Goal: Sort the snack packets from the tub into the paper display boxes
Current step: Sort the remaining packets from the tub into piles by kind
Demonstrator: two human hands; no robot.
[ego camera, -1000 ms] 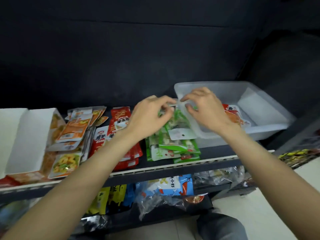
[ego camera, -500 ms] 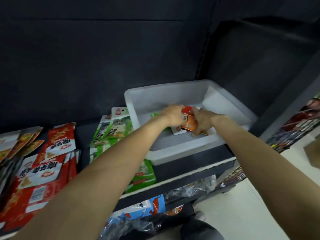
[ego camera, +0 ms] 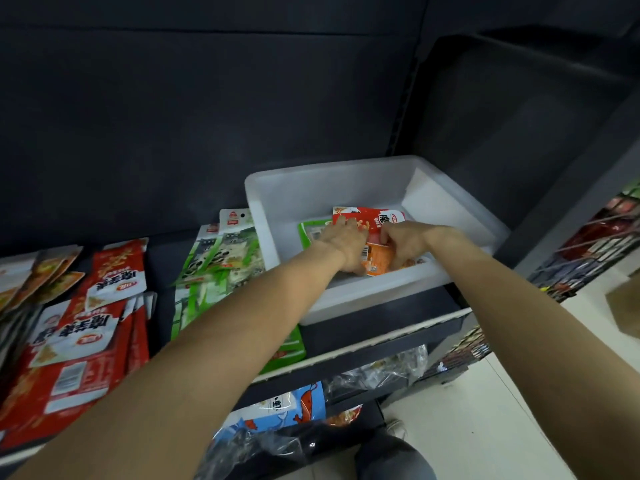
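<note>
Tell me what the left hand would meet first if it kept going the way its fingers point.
Probably the red packet its fingertips already touch, then the tub's far wall; depth is unclear.

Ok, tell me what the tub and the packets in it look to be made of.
Tub: likely translucent white plastic, with a milky semi-matte look, rounded moulded corners and a thick rim.
Red packet, orange packet and green packet: apparently glossy printed plastic film; they look flat and flexible, and the red one shows sheen. The left hand and right hand partly cover them.

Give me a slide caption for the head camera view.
Both hands gather orange packets inside the white tub.
</note>
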